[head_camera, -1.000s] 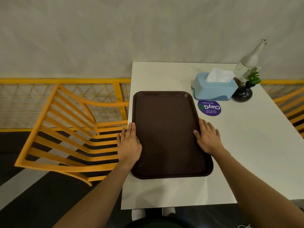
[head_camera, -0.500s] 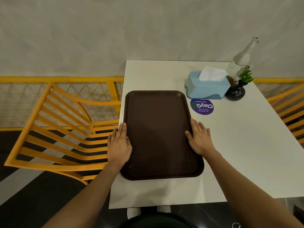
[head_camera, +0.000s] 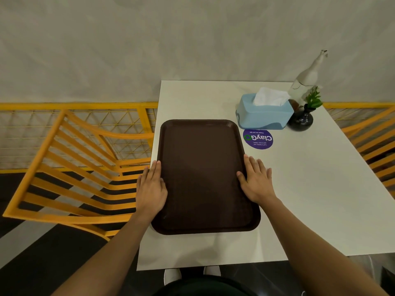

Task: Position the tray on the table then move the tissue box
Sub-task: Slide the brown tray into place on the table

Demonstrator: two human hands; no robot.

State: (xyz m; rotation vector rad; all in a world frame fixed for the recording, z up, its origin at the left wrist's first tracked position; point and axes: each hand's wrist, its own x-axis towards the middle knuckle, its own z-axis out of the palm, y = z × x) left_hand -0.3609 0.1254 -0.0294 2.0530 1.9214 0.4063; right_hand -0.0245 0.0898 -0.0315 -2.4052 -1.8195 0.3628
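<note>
A dark brown tray (head_camera: 203,174) is seen lying flat on the white table (head_camera: 303,199), set along the table's left side with its long axis running away from the person. The left hand (head_camera: 150,189) is laid flat against the tray's left rim, palm down, fingers extended and held close together, with the outer fingers reaching past the table's left edge. The right hand (head_camera: 256,180) is placed palm down at the tray's right rim, fingers stretched out and slightly spread, the thumb resting on the rim and the other fingers on the table surface beside it. Neither hand is closed around anything. A light blue tissue box (head_camera: 264,114) is found on the far right part of the table, beyond the tray's far right corner and apart from it, with a white tissue (head_camera: 270,97) standing out of its top. A round purple sticker (head_camera: 258,139) is seen on the tabletop between the box and the right hand, just beside the tray's right edge. A small dark vase (head_camera: 301,121) holding a green plant (head_camera: 314,100) is set just right of the box, possibly touching it, though the contact cannot be made out. A pale bottle-shaped object (head_camera: 307,75) is seen behind the vase. Yellow slatted chairs (head_camera: 70,167) are placed on both sides of the table.
</note>
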